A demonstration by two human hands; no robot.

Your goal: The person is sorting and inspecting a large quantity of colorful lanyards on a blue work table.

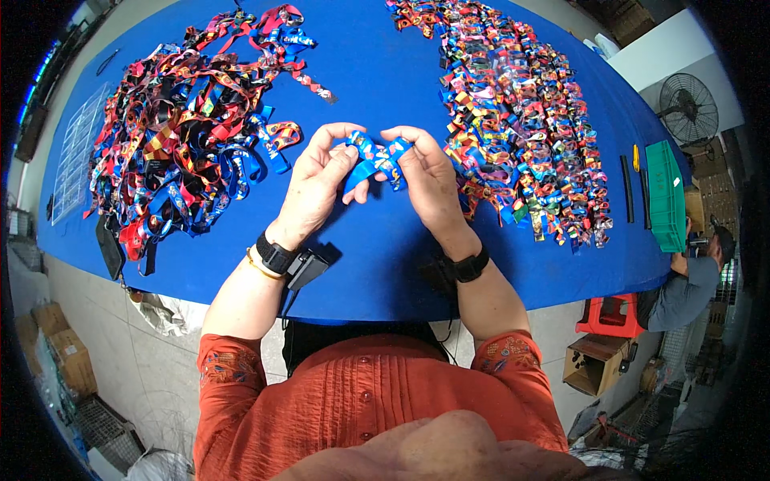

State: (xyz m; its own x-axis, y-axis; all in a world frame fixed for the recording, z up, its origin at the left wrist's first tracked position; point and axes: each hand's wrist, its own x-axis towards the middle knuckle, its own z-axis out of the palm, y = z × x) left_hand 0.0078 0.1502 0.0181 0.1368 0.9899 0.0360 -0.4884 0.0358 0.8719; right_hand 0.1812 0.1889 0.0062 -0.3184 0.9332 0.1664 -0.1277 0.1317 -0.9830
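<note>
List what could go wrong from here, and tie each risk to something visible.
1. The blue patterned strap might slip out of shape if the left grip or right grip loosens; fingertips seem to hold it.
2. Pulling from the tangled heap could snag, since its straps overlap.
3. The closely packed strap rows might get knocked, with the right grip close beside them.

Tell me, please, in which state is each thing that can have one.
Left hand: closed, pinching the strap
Right hand: closed, pinching the strap
Blue printed strap: looped, held between both hands
Left strap pile: loose, tangled
Right strap bundles: looped, laid in rows
Cardboard box: open
Fan: running or stopped, cannot tell
</note>
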